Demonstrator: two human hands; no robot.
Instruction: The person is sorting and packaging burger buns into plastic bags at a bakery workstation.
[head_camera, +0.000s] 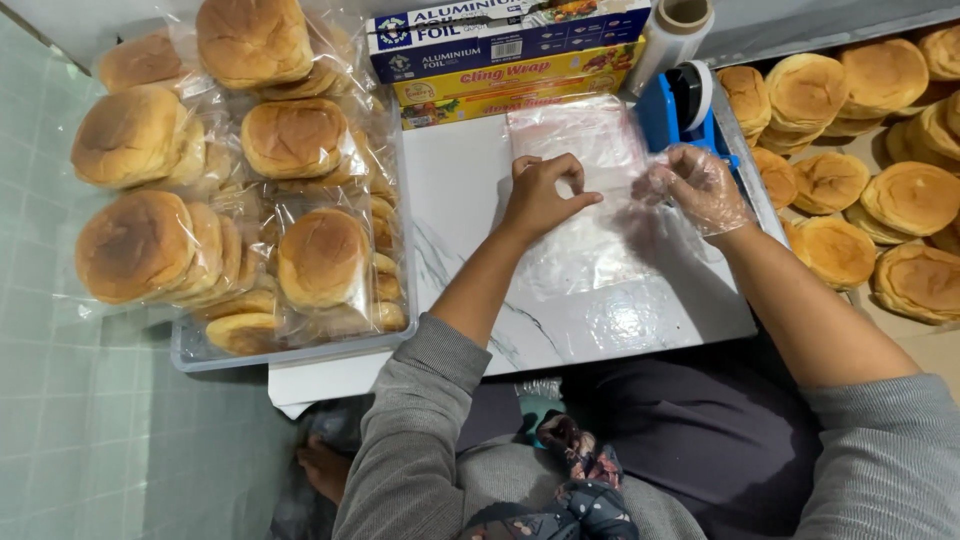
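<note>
My left hand (540, 195) is bare and pinches the edge of a clear plastic bag (590, 215) that lies flat on the white marble-look board (460, 180). My right hand (700, 185), in a thin clear glove, grips the same bag at its right side. The bag holds nothing that I can see. Both hands sit over the middle of the board, a hand's width apart.
A clear tray (290, 355) at left is piled with bagged buns (320, 255). Loose buns (910, 195) fill a box at right. Boxes of foil and cling wrap (510, 60), a film roll (672, 30) and a blue tape dispenser (680, 105) stand behind the board.
</note>
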